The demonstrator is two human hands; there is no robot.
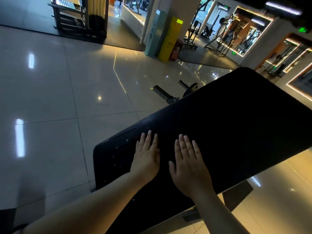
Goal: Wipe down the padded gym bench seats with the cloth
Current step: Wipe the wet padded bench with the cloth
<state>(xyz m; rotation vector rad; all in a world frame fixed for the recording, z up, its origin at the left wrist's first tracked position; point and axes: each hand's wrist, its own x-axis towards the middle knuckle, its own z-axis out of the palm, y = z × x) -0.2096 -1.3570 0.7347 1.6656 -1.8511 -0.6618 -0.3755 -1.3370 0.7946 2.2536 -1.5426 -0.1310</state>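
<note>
Two grips: both lay palm-down on the black padded bench [236, 124], side by side near its close end.
Left grip [146, 157]: a bare hand, fingers straight and close together, pointing up the pad; it pressed flat and held nothing that showed.
Right grip [190, 166]: a bare hand, fingers straight, thumb spread toward the other hand; flat on the pad, nothing pinched.
Space between them: narrow, the hands apart and not touching.
Under the palms: hidden, so I could not tell whether anything lay there.
Pad: long and dark, it ran on a slant from lower left to upper right; small pale specks dotted the near left corner.
Bench frame [236, 195]: a dark metal foot showed below the pad's right edge.
Forearms: bare, they came in from the bottom of the view.
Floor [50, 98]: glossy pale tiles that threw back the ceiling lights.
Weight plate [190, 89]: a dark disc on a short bar, on the floor just beyond the pad's far left edge.
Yellow panel [170, 39]: upright beside a pillar, well behind the bench.
Gym machines [224, 34]: grey frames in the far right room, near lit mirror frames.
Rack [76, 19]: dark, at the far left.
</note>
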